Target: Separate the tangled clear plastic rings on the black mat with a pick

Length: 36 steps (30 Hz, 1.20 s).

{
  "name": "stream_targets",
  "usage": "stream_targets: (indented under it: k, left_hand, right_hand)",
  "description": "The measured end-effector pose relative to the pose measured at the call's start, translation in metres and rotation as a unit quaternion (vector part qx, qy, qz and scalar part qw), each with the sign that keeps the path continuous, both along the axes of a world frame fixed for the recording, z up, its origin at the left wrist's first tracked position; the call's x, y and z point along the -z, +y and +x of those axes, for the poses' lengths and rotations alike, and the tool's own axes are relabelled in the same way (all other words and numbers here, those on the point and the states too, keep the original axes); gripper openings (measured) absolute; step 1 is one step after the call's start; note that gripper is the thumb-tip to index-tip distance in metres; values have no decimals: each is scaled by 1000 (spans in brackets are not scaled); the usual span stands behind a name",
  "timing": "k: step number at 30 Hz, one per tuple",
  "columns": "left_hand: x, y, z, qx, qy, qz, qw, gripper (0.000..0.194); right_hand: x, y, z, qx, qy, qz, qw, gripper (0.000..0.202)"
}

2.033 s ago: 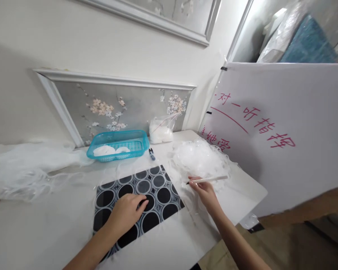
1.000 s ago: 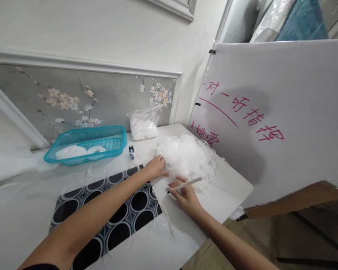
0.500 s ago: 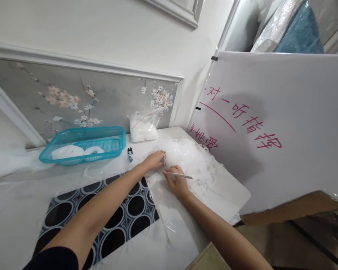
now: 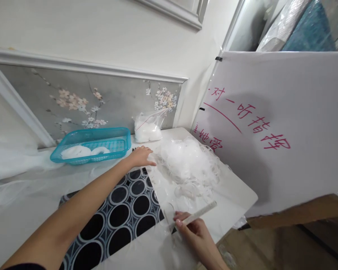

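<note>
My left hand [image 4: 141, 156] hovers over the white tabletop with its fingers stretched out and apart, holding nothing. It partly covers the small dark thread snips [image 4: 134, 149] beside the basket. Nearer to me, my right hand [image 4: 193, 230] is closed around a white pen-shaped stick [image 4: 199, 212], whose dark lower end points left. A faint, clear loop shows beside those fingers; whether they also hold it I cannot tell. Beyond the right hand lies a heap of white translucent rings or strands [image 4: 188, 159], with a few loose ones [image 4: 185, 192] at its near side.
A turquoise basket [image 4: 121, 152] holding white pieces stands at the back left. Beside it sits a clear zip bag [image 4: 148, 131] with white contents. A black mat with circles [image 4: 119, 215] lies in front. On the right rises a white board [image 4: 298, 93] with red writing.
My left hand has left the heap and moved left, over the snips. My right hand has drawn back toward me with the stick. The view has shifted slightly.
</note>
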<state>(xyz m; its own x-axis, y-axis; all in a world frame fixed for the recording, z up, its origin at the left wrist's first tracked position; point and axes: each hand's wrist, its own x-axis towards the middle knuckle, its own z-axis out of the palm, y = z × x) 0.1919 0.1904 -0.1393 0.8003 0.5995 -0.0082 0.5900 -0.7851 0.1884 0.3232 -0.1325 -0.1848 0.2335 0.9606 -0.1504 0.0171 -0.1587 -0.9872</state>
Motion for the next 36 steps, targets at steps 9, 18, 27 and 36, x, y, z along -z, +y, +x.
stream_targets:
  k: [9, 18, 27, 36]
  left_hand:
    - [1, -8, 30, -3, 102, -25, 994, 35]
    - [11, -16, 39, -29, 79, -32, 996, 31]
    - [12, 13, 22, -75, 31, 68, 994, 30]
    - [24, 26, 28, -76, 66, 93, 991, 31]
  right_hand:
    - [11, 31, 5, -1, -199, 111, 974, 37]
    - [26, 94, 36, 29, -180, 155, 971, 39]
    - [18, 124, 68, 76, -93, 133, 984, 51]
    - [17, 128, 67, 114, -49, 146, 982, 47]
